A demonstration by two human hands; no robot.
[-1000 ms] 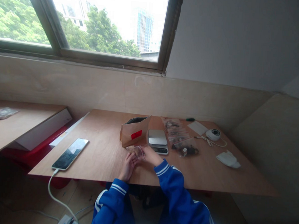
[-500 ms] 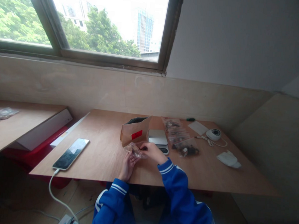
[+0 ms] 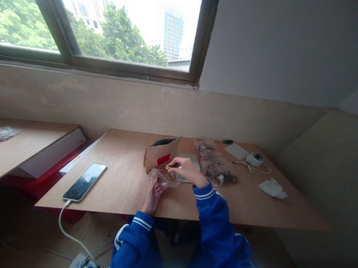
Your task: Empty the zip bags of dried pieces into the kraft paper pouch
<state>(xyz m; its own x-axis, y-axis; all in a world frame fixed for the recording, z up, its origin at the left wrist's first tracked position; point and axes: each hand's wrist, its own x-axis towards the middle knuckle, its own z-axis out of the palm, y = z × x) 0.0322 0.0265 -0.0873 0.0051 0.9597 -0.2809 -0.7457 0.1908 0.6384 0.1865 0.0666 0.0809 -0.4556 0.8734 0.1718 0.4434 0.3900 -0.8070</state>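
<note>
My left hand [image 3: 153, 194] is closed on the near edge of a clear zip bag [image 3: 170, 184], which lies low over the table with brownish pieces inside. At the bag's mouth my right hand [image 3: 186, 170] pinches a small light-brown piece [image 3: 167, 168], too small to name exactly. Right behind the bag stands a brown paper pouch [image 3: 153, 156] with a red label, its top open. A flat silver scale [image 3: 193, 160] sits beside the pouch, partly hidden by my right hand.
Several clear bags with dark parts [image 3: 210, 157] lie right of the scale. Farther right are a white dome camera [image 3: 255, 159] with its cable, a white paper [image 3: 237, 151] and a crumpled white tissue [image 3: 273, 189]. A phone [image 3: 85, 182] on a charging cable lies at the left.
My right hand has risen from inside the bag's mouth and now shows a light-brown piece between its fingers. The bag looks opened wider. My left hand has barely moved.
</note>
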